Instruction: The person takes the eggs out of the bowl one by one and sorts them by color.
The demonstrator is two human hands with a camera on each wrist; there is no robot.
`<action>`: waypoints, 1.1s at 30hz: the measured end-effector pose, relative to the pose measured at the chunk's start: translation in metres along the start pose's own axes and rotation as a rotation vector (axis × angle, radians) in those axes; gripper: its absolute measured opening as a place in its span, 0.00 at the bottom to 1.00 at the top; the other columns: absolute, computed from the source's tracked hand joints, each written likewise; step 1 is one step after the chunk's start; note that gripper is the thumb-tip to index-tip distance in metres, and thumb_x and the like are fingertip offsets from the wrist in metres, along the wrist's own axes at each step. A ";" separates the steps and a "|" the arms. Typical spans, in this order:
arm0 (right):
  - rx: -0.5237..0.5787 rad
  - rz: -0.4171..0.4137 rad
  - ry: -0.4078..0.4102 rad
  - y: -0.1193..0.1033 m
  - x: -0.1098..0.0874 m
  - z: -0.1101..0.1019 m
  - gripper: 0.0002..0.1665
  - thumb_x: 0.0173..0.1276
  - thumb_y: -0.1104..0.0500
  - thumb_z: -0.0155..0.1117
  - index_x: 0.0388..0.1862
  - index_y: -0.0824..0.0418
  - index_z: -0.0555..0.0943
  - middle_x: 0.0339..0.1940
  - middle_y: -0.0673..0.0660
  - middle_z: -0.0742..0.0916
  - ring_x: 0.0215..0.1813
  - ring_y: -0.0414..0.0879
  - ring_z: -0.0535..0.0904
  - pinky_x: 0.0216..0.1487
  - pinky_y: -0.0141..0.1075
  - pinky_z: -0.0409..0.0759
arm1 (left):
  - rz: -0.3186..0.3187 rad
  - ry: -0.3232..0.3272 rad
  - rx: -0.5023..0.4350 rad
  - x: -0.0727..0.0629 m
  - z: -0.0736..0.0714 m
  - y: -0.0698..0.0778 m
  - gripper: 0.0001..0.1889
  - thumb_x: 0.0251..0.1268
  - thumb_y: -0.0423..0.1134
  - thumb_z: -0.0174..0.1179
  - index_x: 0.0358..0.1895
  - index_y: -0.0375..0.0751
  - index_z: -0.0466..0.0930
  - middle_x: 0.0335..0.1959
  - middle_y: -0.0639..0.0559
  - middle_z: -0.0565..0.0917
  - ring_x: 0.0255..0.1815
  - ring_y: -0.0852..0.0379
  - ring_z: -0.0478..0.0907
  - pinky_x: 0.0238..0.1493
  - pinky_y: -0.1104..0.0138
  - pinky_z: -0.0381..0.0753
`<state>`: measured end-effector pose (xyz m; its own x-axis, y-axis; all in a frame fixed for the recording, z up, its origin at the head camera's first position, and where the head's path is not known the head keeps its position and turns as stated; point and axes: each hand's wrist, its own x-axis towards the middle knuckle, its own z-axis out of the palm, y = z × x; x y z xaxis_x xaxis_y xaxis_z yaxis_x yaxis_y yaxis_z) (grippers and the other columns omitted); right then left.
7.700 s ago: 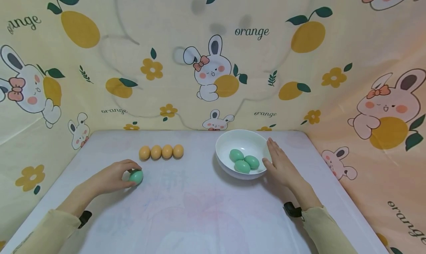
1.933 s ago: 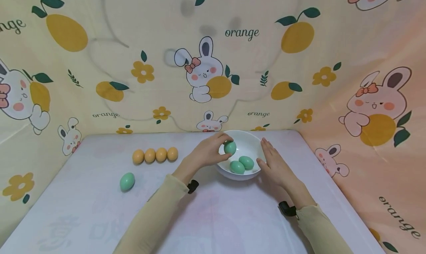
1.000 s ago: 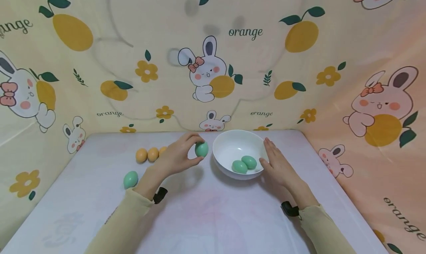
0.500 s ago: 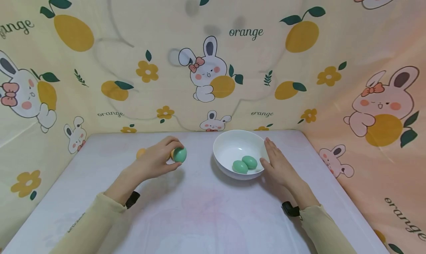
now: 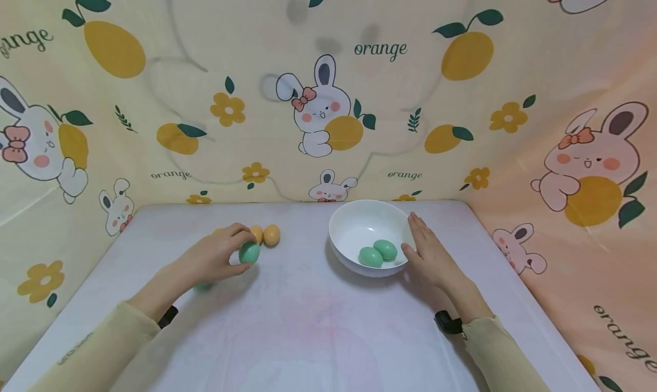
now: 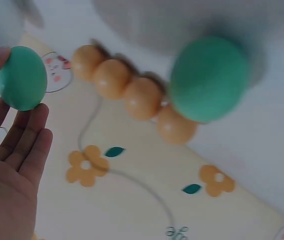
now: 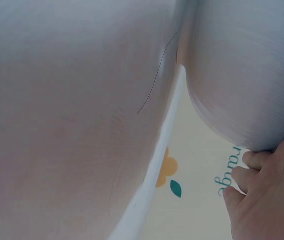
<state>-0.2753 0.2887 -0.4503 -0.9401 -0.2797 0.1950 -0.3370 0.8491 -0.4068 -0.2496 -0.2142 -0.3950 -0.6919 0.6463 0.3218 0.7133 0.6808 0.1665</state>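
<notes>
My left hand (image 5: 218, 256) pinches a green egg (image 5: 249, 253) between thumb and fingertips, raised over the left part of the table. In the left wrist view, that held egg (image 6: 22, 78) is in plain sight. Another green egg (image 6: 209, 79) lies on the table; the head view shows only a sliver of it under the hand. My right hand (image 5: 433, 252) rests with straight fingers along the right side of a white bowl (image 5: 349, 226). Inside the bowl lie two green eggs, one (image 5: 371, 257) in front and one (image 5: 385, 249) behind it to the right.
A row of several orange-yellow eggs (image 5: 272, 235) lies behind my left hand, which partly covers it in the head view. The white table (image 5: 308, 335) ends at the back against a cloth (image 5: 231, 55) printed with rabbits and oranges, which also rises at both sides.
The bowl went from three green eggs to two. My left hand set one green egg on the table, lifted another out and carried it left. My right hand stayed at the bowl.
</notes>
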 end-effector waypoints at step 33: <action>-0.001 0.003 0.000 0.001 0.000 0.001 0.46 0.83 0.47 0.47 0.85 0.68 0.43 0.87 0.64 0.49 0.86 0.65 0.44 0.81 0.63 0.48 | -0.264 -0.186 -0.087 -0.049 0.016 -0.033 0.22 0.53 0.40 0.80 0.51 0.43 0.83 0.50 0.49 0.83 0.45 0.54 0.80 0.49 0.53 0.85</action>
<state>-0.2758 0.2887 -0.4513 -0.9411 -0.2769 0.1939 -0.3340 0.8505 -0.4064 -0.2407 -0.2627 -0.4314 -0.8568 0.5090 0.0826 0.5081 0.8063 0.3028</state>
